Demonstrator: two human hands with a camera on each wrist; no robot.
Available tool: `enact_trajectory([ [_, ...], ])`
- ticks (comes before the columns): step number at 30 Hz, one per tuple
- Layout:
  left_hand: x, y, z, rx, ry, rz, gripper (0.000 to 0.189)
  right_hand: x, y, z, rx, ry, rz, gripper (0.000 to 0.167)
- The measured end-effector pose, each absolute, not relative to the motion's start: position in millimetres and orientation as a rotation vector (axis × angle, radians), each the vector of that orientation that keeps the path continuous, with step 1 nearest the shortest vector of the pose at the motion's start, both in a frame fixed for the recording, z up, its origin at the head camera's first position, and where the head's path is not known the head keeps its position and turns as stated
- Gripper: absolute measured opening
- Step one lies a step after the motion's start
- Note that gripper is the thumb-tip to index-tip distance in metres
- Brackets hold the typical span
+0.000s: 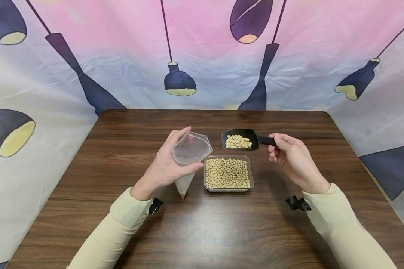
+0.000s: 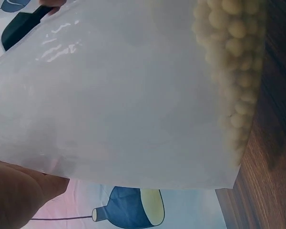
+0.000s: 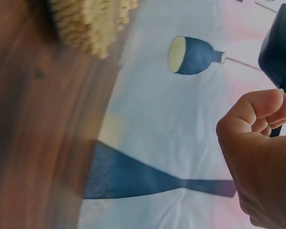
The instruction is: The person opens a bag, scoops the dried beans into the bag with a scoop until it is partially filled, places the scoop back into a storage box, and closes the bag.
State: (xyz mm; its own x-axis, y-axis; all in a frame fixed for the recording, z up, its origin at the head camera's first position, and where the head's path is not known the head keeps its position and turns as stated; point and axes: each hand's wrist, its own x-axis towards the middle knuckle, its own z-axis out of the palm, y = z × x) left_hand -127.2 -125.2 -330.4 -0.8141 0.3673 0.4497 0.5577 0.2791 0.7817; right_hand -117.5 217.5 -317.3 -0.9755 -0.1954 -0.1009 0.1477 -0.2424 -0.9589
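My left hand [image 1: 163, 166] grips a translucent plastic pouch [image 1: 192, 150] near the top, thumb and fingers spread around its wide mouth. In the left wrist view, pale yellow soybeans [image 2: 236, 62] fill the lower part of that pouch. My right hand [image 1: 294, 160] pinches the handle of a black scoop [image 1: 253, 137], which is held level with a small heap of soybeans [image 1: 238, 142] in it. The scoop hangs above the far edge of a clear rectangular container [image 1: 229, 190], to the right of the pouch mouth. Loose soybeans [image 1: 227, 173] fill the container.
The dark wooden table [image 1: 202, 231] reaches back to a hanging cloth [image 1: 138, 78] printed with lamps, which also runs along both sides. Black wrist straps [image 1: 297, 203] show at both cuffs.
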Motion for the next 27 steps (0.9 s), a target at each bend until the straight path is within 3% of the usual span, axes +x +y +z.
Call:
enact_trajectory([
  [27, -126.3, -124.7, -327.9, -0.860, -2.392, -1.517, 0.090, -127.9, 158.0, -277.4, -0.321, 2.071, -2.339, 0.017],
])
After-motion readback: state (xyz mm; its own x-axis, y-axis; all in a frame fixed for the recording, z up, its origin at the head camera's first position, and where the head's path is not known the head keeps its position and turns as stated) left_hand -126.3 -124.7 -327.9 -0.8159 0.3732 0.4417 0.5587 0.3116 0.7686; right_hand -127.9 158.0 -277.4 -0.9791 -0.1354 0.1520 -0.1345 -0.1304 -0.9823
